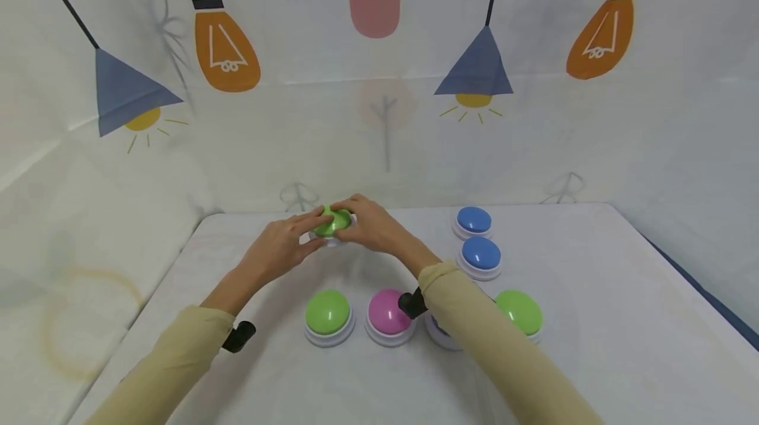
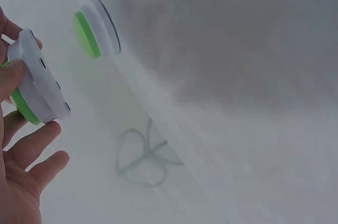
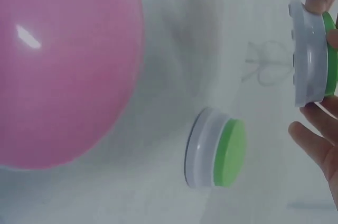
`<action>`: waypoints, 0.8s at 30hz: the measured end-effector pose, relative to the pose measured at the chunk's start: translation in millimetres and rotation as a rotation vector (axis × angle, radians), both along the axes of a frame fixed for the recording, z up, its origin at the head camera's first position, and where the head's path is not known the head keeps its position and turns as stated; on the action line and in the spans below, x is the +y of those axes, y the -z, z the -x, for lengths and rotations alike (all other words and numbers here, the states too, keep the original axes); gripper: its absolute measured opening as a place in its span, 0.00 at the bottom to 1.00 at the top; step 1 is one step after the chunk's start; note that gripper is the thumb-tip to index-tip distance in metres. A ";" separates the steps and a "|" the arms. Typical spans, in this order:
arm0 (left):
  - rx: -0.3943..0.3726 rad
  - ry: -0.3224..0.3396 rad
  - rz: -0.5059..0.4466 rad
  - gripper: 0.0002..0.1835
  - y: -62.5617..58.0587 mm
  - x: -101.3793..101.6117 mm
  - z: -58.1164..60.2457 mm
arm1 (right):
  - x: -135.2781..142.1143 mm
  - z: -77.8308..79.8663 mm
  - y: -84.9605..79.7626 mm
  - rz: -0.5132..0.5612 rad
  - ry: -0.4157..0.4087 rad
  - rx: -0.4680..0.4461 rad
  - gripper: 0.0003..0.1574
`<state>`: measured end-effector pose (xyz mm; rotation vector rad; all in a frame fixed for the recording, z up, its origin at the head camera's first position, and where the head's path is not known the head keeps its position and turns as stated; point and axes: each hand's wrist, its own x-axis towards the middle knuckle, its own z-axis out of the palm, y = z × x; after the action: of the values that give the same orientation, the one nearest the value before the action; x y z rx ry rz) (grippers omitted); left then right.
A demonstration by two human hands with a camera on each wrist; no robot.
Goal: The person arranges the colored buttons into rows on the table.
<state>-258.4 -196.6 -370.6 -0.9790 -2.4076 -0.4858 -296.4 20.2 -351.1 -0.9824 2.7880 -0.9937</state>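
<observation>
Both hands hold a green push button with a white base (image 1: 337, 221) up over the back of the table. My left hand (image 1: 279, 248) grips its left side, fingers on the green dome and thumb low at the base. From the right, my right hand (image 1: 375, 226) pinches its edge. The raised white base (image 2: 39, 78) shows in the left wrist view, underside off the surface. Nearer the front stands another green button (image 1: 328, 313), with a pink button (image 1: 388, 313) to its right. Beside that, a blue button (image 1: 443, 339) is mostly hidden by the right sleeve.
Two blue buttons, a rear one (image 1: 474, 221) and a nearer one (image 1: 481, 255), stand at the back right. A further green button (image 1: 520, 312) sits right of the right sleeve, partly covered. A printed cloth wall (image 1: 332, 141) rises behind the white table (image 1: 593, 346).
</observation>
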 end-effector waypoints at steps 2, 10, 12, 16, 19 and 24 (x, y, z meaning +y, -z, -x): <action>0.020 0.012 0.005 0.25 -3.0 -1.1 -5.6 | 1.9 -5.5 -3.1 0.010 -0.012 0.016 0.34; 0.121 0.067 -0.017 0.26 -11.1 -4.8 -32.1 | 8.1 -31.7 -15.4 0.020 -0.071 0.106 0.33; 0.140 0.072 -0.013 0.27 -10.9 -4.9 -38.4 | 9.6 -38.8 -16.1 0.027 -0.082 0.121 0.32; 0.165 0.088 -0.005 0.28 -8.5 -5.3 -52.7 | 12.6 -53.8 -13.6 0.041 -0.095 0.136 0.33; 0.184 0.105 0.005 0.27 -6.5 -6.4 -64.5 | 13.6 -66.4 -10.0 0.051 -0.098 0.137 0.33; 0.205 0.112 0.045 0.19 -2.7 -7.8 -85.2 | 13.1 -89.9 -4.1 0.060 -0.083 0.101 0.33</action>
<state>-173.2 -204.4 -367.9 -1.1301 -2.1986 -0.3529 -206.5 33.4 -347.0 -1.1778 2.7844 -1.0515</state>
